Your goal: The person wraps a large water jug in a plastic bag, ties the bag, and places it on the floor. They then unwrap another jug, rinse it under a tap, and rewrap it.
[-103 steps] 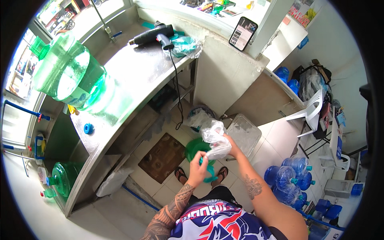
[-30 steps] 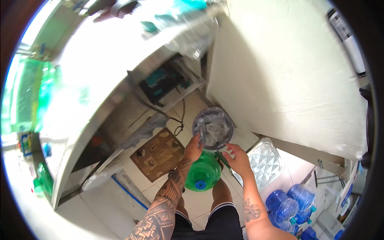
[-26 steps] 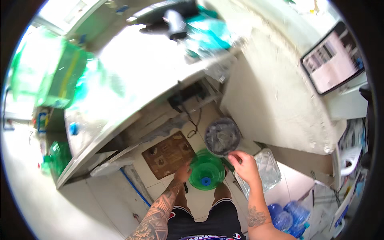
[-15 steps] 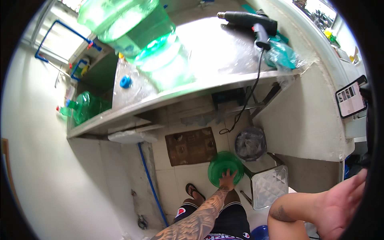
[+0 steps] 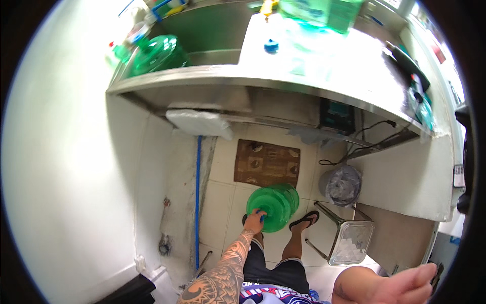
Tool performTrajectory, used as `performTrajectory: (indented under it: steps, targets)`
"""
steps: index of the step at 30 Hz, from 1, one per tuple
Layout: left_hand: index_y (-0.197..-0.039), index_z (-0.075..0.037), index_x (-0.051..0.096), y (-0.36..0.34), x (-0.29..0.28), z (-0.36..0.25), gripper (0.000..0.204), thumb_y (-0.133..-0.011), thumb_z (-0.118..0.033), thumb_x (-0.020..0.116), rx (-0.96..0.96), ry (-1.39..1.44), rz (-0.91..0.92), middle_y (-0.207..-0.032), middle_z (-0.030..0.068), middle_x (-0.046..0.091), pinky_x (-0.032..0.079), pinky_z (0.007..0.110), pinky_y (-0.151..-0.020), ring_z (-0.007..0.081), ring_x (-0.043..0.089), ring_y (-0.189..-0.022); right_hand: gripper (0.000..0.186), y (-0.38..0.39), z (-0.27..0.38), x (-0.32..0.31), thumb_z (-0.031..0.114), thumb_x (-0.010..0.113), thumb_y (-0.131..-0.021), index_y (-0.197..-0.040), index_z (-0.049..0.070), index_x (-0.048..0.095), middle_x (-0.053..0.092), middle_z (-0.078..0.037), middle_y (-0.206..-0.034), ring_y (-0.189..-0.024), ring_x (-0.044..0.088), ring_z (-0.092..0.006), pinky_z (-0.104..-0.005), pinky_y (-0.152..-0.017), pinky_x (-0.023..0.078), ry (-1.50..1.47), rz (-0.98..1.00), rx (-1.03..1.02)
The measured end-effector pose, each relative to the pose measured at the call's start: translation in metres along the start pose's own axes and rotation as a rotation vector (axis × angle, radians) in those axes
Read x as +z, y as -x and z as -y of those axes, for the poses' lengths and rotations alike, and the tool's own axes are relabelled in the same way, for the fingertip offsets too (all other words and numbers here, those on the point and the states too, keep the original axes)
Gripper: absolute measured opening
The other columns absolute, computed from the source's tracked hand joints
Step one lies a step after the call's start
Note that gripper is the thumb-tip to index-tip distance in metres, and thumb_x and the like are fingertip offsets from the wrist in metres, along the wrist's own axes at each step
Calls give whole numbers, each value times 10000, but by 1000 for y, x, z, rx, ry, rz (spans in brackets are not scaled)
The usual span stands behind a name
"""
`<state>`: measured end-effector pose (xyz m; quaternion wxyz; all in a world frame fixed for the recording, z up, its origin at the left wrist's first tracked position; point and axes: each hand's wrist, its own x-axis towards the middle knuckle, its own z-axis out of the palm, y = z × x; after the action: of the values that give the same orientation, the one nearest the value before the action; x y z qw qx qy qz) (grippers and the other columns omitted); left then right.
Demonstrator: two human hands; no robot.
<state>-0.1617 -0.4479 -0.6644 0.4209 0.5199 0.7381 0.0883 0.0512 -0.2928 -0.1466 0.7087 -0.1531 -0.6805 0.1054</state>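
Green jug [image 5: 276,205] seems light, stiff and slick, best held by its neck [image 5: 262,217], where the left hand [image 5: 254,223] curls its fingers.

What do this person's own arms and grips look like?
The sleeveless left forearm carries dense patterned tattooing, with curls and bands, down toward the wrist; the right forearm, also sleeveless, shows a small patch of tattoo. The left grip and right grip wear no gloves.
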Motion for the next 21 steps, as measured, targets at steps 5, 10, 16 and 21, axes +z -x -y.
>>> performTrajectory:
  steps: [5,10,16,21]
  targets:
    - [-1139,-172,648,27,-36,71,428,-720,-155,733,-233,208,-297,-1231,206,560,520,457,-892,393,612,-1038,210,68,-11,45,-32,630,-710,-628,46,453,364,-15,-524,-469,337,-152,-297,-492,234,302,190,512]
    - [-1086,-149,669,60,-63,156,431,-667,-188,764,-460,212,-511,-1051,207,616,516,460,-860,381,621,-955,204,147,-12,66,174,765,-761,-699,35,628,609,-68,-619,-528,597,-178,-291,-507,461,477,993,1070]
    - [-1276,-106,575,84,-100,247,562,-736,-166,721,-689,184,-208,-1331,292,478,481,437,-988,407,526,-1185,541,247,-23,24,545,633,-842,-1183,124,640,678,-139,-1106,-1086,621,-328,-434,-923,487,454,2116,1206]
    - [-1251,16,602,84,-147,248,567,-767,-262,705,-902,259,-188,-1302,239,577,424,387,-1052,349,547,-1222,622,271,-65,0,591,607,-839,-1253,127,618,660,-149,-1188,-1143,602,-328,-420,-967,475,419,2137,1339]
